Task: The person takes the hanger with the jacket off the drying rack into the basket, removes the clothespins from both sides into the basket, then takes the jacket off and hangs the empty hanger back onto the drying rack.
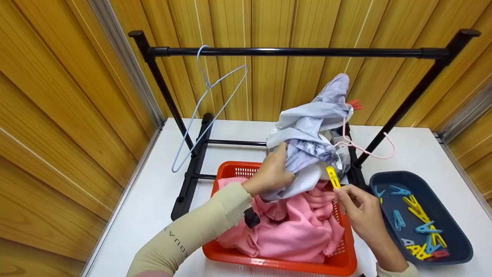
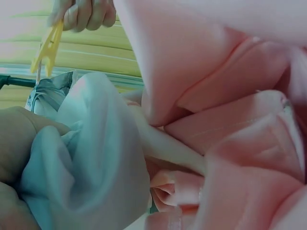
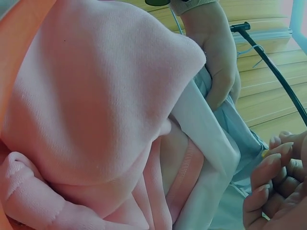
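My left hand grips the grey cloth, my right hand pinches a peg; likely pegging, next needing the peg brought left.

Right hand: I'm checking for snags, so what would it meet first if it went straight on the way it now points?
Probably the pale garment, with the yellow clothespin held in the right hand reaching it first; how much gap lies between them in depth is unclear.
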A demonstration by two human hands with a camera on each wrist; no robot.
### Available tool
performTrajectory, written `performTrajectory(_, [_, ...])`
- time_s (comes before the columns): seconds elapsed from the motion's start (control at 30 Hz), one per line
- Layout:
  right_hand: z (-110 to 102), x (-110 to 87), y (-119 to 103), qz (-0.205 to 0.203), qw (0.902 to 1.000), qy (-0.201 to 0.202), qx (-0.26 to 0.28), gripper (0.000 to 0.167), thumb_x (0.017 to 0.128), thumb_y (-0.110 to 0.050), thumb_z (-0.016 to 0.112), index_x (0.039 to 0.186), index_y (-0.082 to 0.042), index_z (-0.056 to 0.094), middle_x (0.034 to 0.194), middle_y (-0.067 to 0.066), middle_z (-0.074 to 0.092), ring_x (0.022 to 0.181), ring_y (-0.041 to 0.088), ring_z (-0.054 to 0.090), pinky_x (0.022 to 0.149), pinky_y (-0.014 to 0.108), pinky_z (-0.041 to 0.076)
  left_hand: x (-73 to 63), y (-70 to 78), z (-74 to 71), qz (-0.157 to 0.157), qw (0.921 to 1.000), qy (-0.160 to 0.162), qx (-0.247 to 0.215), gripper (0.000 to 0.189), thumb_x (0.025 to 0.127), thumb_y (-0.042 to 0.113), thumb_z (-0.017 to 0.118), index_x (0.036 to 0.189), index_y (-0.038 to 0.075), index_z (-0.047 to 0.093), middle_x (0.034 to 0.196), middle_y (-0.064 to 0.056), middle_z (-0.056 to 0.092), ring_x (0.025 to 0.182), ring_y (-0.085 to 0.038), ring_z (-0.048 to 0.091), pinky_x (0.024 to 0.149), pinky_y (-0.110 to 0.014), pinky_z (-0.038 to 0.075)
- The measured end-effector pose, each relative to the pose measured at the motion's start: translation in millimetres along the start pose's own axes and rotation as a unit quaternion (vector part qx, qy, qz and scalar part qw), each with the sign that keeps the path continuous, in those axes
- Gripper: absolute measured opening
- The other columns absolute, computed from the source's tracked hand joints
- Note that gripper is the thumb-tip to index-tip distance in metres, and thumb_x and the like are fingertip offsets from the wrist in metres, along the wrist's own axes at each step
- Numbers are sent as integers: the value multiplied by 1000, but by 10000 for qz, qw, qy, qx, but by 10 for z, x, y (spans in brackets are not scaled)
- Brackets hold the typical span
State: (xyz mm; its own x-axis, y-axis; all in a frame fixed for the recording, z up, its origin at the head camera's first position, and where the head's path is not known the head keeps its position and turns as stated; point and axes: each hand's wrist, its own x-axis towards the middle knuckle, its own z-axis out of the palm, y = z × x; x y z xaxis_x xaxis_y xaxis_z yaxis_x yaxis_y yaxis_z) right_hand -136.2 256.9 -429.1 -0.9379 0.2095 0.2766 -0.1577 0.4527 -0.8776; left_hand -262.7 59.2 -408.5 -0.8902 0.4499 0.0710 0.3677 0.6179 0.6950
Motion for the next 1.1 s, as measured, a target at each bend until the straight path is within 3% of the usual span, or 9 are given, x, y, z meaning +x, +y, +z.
performTrajectory(0.27, [-22, 3, 38, -659, 9958, 451, 448, 14, 94, 4, 53, 81, 2, 59, 61, 2, 49, 55, 10, 48, 52, 23, 39, 19, -28, -20, -288, 9992, -24, -265, 69, 66, -3, 70, 126, 10, 38, 109, -12, 60, 100, -22, 60, 88, -34, 51])
performTrajectory(0.47, [-62, 21, 4, -218, 9927, 880, 795, 19, 99, -3, 46, 90, 8, 59, 67, 2, 54, 65, 11, 52, 64, 17, 45, 21, -30, -33, -325, 9990, -15, -307, 70, 66, -2, 70, 128, 10, 36, 111, -12, 59, 102, -21, 58, 92, -34, 49])
performTrajectory(0.57, [-91, 45, 5, -107, 9855, 1099, 1292, 23, 101, -7, 44, 92, 9, 59, 69, 3, 55, 67, 13, 53, 66, 17, 47, 23, -39, -35, -324, 9988, 5, -364, 71, 66, -1, 70, 129, 9, 36, 113, -13, 59, 104, -21, 58, 93, -34, 49])
performTrajectory(0.67, [-127, 65, 11, -85, 9668, 1323, 2185, 29, 102, -12, 43, 92, 10, 59, 70, 6, 56, 66, 15, 52, 64, 19, 47, 27, -56, -33, -289, 9987, 21, -410, 73, 67, -1, 70, 131, 8, 36, 116, -14, 59, 107, -22, 58, 96, -35, 48])
performTrajectory(0.87, [-214, 106, 24, -197, 9109, 1548, 3819, 40, 104, -23, 39, 92, 9, 60, 71, 9, 57, 62, 19, 51, 59, 24, 44, 24, -100, -41, -222, 9987, 58, -449, 73, 67, 0, 70, 131, 7, 37, 117, -14, 58, 108, -23, 57, 98, -36, 46])
performTrajectory(1.03, [-293, 127, 54, 42, 8800, 1804, 4393, 47, 103, -32, 37, 93, 9, 57, 71, 12, 57, 60, 21, 51, 56, 26, 43, 21, -134, -55, -245, 9979, 41, -601, 73, 66, -2, 69, 132, 8, 37, 117, -12, 57, 107, -22, 56, 99, -36, 46])
performTrajectory(1.1, [-318, 138, 60, 217, 8751, 1941, 4427, 49, 103, -36, 36, 93, 8, 56, 70, 11, 56, 59, 21, 50, 55, 26, 43, 20, -146, -58, -247, 9977, 39, -633, 73, 67, -2, 70, 132, 8, 38, 117, -12, 57, 107, -22, 56, 99, -36, 46])
